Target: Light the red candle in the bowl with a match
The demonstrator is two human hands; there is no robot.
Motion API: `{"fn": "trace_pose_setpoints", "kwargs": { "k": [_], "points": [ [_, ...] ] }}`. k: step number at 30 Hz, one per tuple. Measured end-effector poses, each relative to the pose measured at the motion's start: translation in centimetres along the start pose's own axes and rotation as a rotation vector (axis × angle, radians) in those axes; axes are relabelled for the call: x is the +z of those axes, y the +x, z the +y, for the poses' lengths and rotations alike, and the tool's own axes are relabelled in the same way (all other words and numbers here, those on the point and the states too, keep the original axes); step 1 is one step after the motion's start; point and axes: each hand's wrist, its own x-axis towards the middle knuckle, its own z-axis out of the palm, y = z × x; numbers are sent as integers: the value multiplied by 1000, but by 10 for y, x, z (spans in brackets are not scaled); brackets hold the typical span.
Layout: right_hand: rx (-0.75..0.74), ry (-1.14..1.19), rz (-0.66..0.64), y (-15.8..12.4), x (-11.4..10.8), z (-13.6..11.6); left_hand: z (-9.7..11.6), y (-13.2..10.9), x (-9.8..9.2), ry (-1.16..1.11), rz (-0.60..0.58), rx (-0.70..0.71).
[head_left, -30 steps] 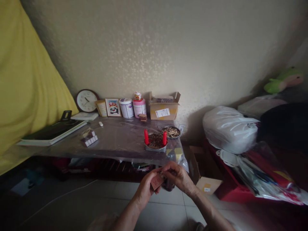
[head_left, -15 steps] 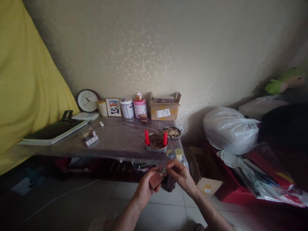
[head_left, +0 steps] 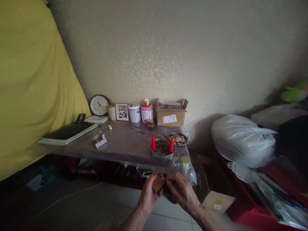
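Observation:
My left hand point(head_left: 148, 194) is closed around a small reddish-brown matchbox point(head_left: 158, 184), held in front of the table's near edge. One end of the box looks slid open, facing right. Close against that end, the fingertips of my right hand point(head_left: 182, 191) are pinched together; what they hold, if anything, is too small to make out. On the table ahead, two red candles point(head_left: 153, 143) stand upright in a metal tin point(head_left: 163, 157) filled with dark grains. Behind it to the right lies a round tin of loose matchsticks point(head_left: 178, 139).
The plastic-covered table point(head_left: 125, 141) carries a pack of small boxes point(head_left: 99, 141), a dark flat case point(head_left: 69, 133), a clock point(head_left: 99, 105), canisters point(head_left: 134, 113) and a cardboard box point(head_left: 171, 118). White plastic bags point(head_left: 243, 141) sit at the right; an opened carton point(head_left: 218, 200) stands on the floor.
My right hand has turned and lowered, its fingers now closer to the end of the matchbox. The view has shifted, so the table things appear further right and lower.

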Motion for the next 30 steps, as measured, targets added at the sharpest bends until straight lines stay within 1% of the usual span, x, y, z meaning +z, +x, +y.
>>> {"fn": "trace_pose_setpoints", "kwargs": {
  "k": [2, 6, 12, 16, 21, 26, 30],
  "points": [
    [-40, -42, -36, -2, 5, -2, 0, 0, -1, 0, 11, 8],
    [-60, -108, -45, -7, 16, -3, -2, 1, -2, 2, 26, 4],
    [-135, -187, 3, -11, 25, 1, -8, 3, -4, 46, 25, 42],
    [-153, -222, 25, -12, 27, 2, -9, 1, -2, 94, 14, 69],
    [-144, -250, 5, -12, 26, 4, -8, 1, 0, 117, -14, 87],
    [-181, -275, 20, -11, 26, 7, -10, 2, -2, 121, -48, 118],
    [-194, -256, 6, -9, 24, 5, -8, 0, -2, 124, -63, 111]
  ]
}}
